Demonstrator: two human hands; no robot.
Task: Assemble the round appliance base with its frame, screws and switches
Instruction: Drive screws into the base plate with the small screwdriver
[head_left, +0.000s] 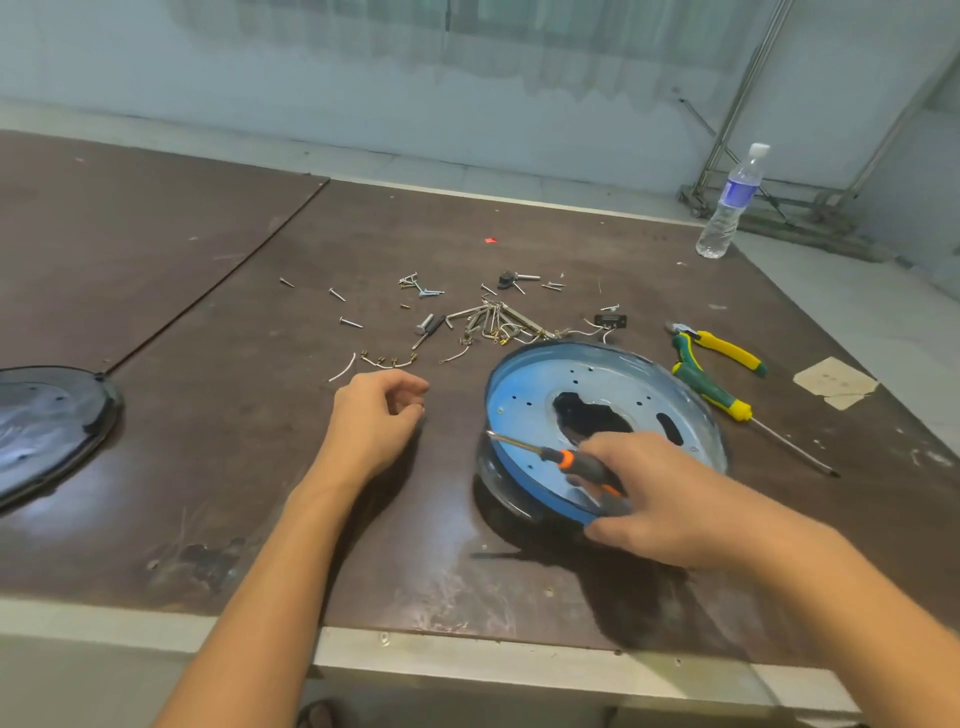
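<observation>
From where I stand I count two screwdrivers: an orange-handled screwdriver (582, 465) across the single blue round base (524, 400), and a green-handled screwdriver (719, 395) at its three o'clock. There is one pair of pliers (727, 351) at two o'clock, one water bottle (730, 208) at one o'clock and one dark round cover (47, 421) at nine o'clock. At twelve o'clock sit two small black parts, a wired black part (610, 320) and a black part with a pin (506, 279), among loose screws (350, 322) too many and too tangled to count. One paper scrap (834, 382) lies at three o'clock and one red scrap (490, 240) at twelve.

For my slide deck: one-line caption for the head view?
Right hand grips a screwdriver over the blue round base; left hand, fingers curled, lies beside scattered screws.
</observation>
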